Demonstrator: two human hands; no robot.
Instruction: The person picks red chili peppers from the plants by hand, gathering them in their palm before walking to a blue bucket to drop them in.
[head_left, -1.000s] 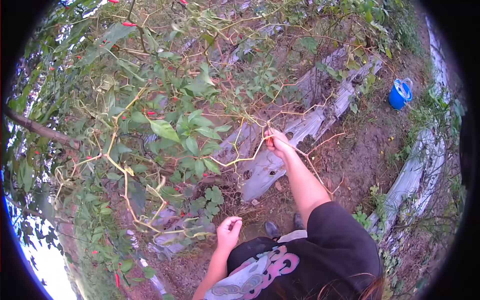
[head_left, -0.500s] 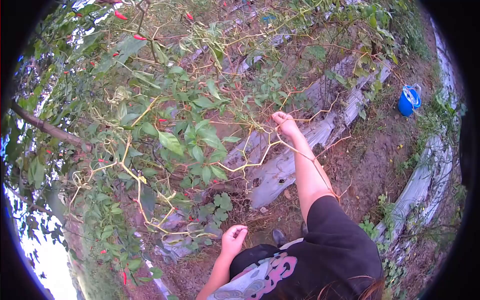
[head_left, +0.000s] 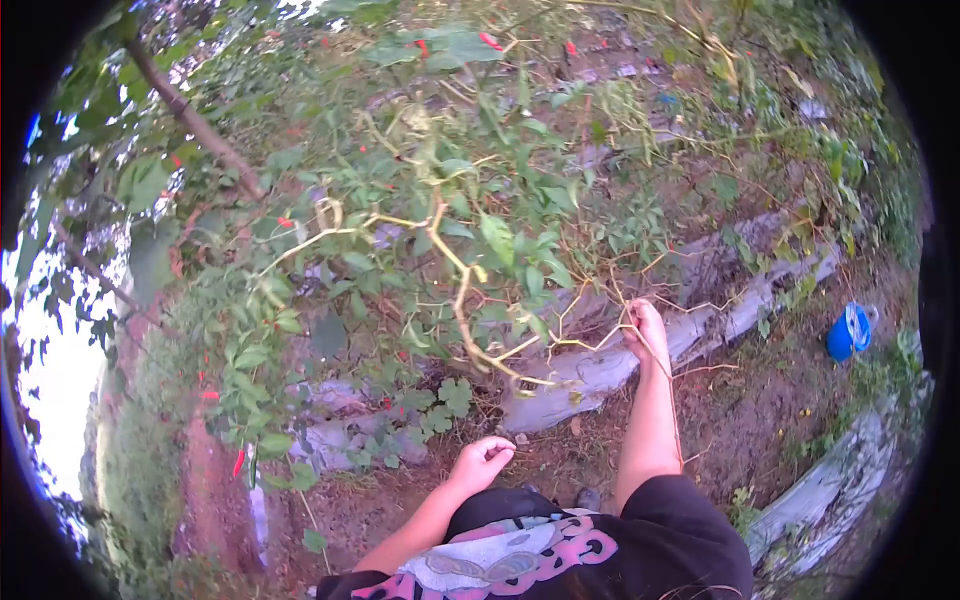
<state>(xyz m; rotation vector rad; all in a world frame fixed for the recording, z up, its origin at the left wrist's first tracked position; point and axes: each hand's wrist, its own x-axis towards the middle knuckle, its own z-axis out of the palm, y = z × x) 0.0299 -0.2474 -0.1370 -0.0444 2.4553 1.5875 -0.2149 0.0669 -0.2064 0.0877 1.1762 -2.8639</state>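
Right hand point(head_left: 646, 328) clenched around thin yellowish branch point(head_left: 470, 320): bare, forked, zigzagging under green leaves. Left hand point(head_left: 481, 462) loosely curled, holding nothing visible. Blue bucket point(head_left: 848, 336) well apart.

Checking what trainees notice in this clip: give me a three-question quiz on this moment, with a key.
1. True or false: the left hand touches no branch.
2. What does the right hand have in its grip? A) a thin branch B) a basket C) a knife
3. Fill in: the bucket standing on the soil is coloured ____.
Key: 1 true; 2 A; 3 blue.
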